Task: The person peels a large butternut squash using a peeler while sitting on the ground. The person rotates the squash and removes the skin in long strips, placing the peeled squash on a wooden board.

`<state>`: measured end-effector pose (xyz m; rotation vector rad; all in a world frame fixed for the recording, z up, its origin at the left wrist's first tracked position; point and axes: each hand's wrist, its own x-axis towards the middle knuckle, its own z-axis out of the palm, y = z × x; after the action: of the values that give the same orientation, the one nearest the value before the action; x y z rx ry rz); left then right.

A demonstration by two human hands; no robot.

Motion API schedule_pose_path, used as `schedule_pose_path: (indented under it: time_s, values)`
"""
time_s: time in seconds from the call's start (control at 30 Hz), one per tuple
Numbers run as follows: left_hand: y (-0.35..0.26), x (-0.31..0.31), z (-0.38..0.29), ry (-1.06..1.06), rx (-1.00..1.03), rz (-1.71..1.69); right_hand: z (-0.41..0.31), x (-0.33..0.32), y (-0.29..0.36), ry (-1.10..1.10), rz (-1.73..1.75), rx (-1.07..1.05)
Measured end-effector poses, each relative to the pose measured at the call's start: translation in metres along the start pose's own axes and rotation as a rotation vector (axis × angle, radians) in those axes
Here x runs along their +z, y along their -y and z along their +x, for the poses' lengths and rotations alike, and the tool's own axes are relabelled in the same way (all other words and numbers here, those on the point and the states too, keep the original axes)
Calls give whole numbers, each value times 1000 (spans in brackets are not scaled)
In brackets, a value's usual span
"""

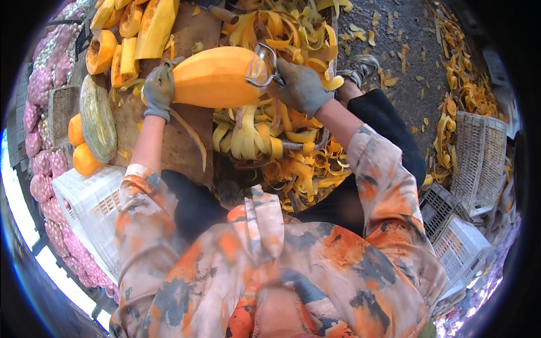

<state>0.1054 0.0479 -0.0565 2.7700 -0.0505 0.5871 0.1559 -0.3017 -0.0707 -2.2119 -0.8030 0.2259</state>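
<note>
A large peeled pumpkin [211,78] lies level in front of me, its orange flesh bare along the visible side. My gloved left hand [160,86] grips its left end. My gloved right hand [302,86] is closed around a wide metal-framed peeler [264,65], whose frame rests at the pumpkin's right end. Long peel strips [249,133] are heaped below and behind the peeler. One thin strip [192,137] hangs down below my left hand. A wooden board [190,145] extends beneath the left side of the pumpkin.
An unpeeled green pumpkin [98,118] lies to the left, near cut pumpkin pieces [154,29]. A wooden-handled tool [224,14] lies at the top. White plastic crates [91,203] [460,249] flank me. Pink mesh sacks [42,164] line the far left. Peelings [446,131] litter the right-hand ground.
</note>
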Motion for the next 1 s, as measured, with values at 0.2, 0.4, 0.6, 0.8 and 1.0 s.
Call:
schedule_pose_path:
  time_s: [0.2,0.4,0.6,0.8,1.0]
  values:
    - [-12,1,21,-1,205,-14,-39,32,-43,-56,137,128]
    - [-31,-9,12,65,96,-68,-24,13,-4,-65,78,-37]
    - [-12,0,13,73,166,-51,-71,51,-34,293,69,385]
    - [-17,-11,8,36,132,-37,-64,57,28,374,195,280]
    - [2,-14,-32,-38,28,119,-12,85,103,163,244,-158]
